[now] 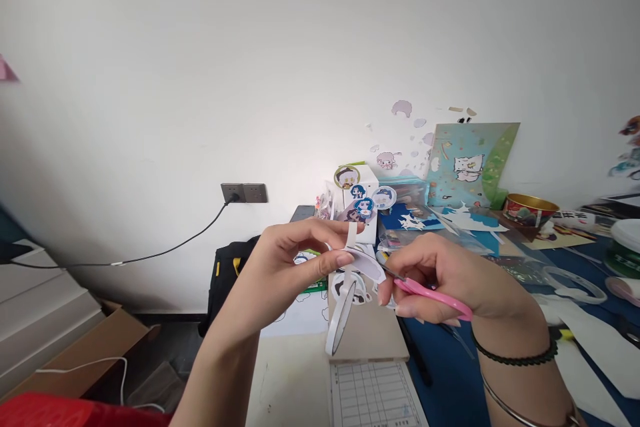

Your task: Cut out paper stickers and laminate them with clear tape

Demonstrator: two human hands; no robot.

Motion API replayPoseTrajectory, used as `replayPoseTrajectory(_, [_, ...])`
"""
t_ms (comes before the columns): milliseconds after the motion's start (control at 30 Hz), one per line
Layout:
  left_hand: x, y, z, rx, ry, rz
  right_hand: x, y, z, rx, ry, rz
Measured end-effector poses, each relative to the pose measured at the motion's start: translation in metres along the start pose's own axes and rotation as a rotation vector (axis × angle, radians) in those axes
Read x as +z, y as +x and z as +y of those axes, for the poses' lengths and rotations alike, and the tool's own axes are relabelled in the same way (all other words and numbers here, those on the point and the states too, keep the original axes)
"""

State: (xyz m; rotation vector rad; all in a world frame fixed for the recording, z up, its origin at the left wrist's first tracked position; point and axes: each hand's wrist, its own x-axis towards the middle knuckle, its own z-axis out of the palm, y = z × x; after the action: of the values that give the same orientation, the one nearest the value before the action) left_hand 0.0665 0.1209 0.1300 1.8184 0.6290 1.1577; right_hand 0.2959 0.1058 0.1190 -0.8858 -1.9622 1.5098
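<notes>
White wall point(150, 47), plain, with a dark socket panel point(243, 193) and a black cable point(195, 237) plugged in. Blue tabletop point(450, 380), crowded toward the right: one teal picture card point(470, 192) leaning on the wall; one gold-rimmed tin point(530, 215); blue and white paper scraps point(410, 217). Behind the hands stood a white box point(369, 180) bearing round character stickers. Nearest below, one beige board point(370, 343) and one ruled sheet point(375, 393); a curled white strip point(331, 340) hung in front of the board, covering part of it.

Left hand point(300, 257): thumb and forefinger pinched together on a pale paper cut-out point(369, 265), held above the board, between both hands. Right hand point(440, 277): fingers curled closely about pink-handled scissors point(435, 297), blades directed at the cut-out's right end; blade opening could not be told, being partly hidden by the fingers.
</notes>
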Motion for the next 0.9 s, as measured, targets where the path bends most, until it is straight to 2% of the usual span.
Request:
replayPoseTrajectory(433, [0.001, 0.0, 0.001, -0.019, 0.012, 0.03, 0.005, 0.002, -0.003, -0.002, -0.026, 0.03])
replayPoseTrajectory(667, [0.001, 0.002, -0.001, 0.035, 0.09, 0.09, 0.008, 0.004, 0.0, -0.031, -0.091, 0.098])
replayPoseTrajectory(900, [0.004, 0.004, 0.002, 0.01, -0.058, 0.035, 0.011, 0.001, -0.005, -0.02, -0.092, 0.153])
